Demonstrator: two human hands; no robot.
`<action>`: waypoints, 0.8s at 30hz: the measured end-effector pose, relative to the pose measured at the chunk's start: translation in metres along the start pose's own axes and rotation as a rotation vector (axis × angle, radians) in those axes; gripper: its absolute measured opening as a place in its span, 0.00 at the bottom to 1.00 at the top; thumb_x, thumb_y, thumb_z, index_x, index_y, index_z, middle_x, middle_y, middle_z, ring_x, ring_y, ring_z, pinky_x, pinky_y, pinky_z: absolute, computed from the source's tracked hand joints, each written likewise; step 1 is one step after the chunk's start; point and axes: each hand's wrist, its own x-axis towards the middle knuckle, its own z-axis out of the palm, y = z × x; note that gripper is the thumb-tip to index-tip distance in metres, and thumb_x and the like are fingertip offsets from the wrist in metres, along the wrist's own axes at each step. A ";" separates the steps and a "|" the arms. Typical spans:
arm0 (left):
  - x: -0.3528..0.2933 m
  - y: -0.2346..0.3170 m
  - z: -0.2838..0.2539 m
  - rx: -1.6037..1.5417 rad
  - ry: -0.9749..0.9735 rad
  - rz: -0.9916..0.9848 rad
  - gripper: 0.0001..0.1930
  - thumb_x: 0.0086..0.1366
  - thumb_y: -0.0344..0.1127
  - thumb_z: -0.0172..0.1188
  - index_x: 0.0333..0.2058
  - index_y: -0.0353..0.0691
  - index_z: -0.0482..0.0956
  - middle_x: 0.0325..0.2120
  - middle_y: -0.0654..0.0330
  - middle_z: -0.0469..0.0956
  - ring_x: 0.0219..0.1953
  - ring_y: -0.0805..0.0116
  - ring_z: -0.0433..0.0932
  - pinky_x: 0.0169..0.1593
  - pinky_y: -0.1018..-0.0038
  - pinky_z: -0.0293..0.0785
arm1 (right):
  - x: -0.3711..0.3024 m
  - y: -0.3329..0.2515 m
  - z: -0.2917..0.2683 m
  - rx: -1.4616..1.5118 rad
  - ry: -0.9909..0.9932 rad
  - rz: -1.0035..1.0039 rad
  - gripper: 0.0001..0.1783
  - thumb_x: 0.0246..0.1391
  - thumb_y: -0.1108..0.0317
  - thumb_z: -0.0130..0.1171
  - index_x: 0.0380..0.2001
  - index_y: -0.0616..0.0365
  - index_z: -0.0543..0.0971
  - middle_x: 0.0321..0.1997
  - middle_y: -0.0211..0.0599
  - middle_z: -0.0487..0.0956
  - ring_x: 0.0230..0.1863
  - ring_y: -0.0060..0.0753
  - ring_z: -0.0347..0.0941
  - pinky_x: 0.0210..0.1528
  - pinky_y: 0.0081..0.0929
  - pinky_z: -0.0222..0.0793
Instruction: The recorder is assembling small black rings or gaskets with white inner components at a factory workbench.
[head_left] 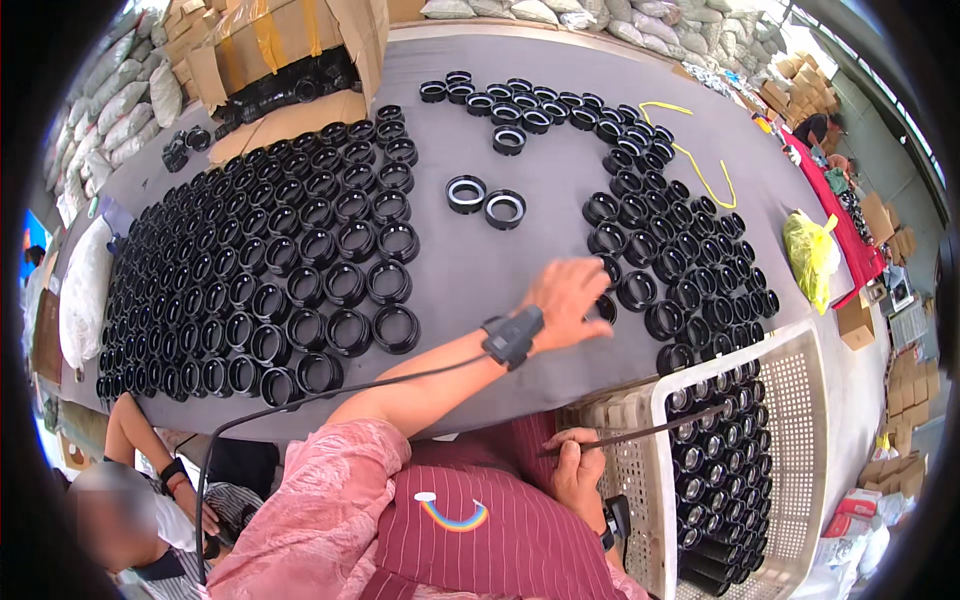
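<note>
My left hand (568, 294) stretches out over the grey table (470, 270), a black band with a cable on its wrist. Its fingers are apart and its fingertips rest at a black ring (605, 307) on the inner edge of the right-hand group of black rings (680, 250); I cannot see a grip on it. My right hand (577, 472) stays low by my body, shut on a thin dark metal rod (650, 430). The rod points right, over a white perforated crate (800, 370) packed with black rings.
A large block of black rings (270, 270) in rows covers the table's left; two single rings (485, 200) lie in the middle. An open cardboard box (290, 60) stands at the back left. A yellow bag (810, 250) and yellow strap (700, 170) lie right. Another person (140, 500) crouches lower left.
</note>
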 end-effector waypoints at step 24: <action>-0.159 0.057 -0.169 -0.152 -0.362 -0.317 0.36 0.50 0.30 0.71 0.59 0.37 0.68 0.64 0.44 0.60 0.63 0.40 0.63 0.66 0.55 0.62 | 0.042 0.000 0.047 0.424 -0.069 0.055 0.08 0.66 0.70 0.51 0.37 0.63 0.77 0.28 0.33 0.78 0.24 0.15 0.66 0.28 0.17 0.63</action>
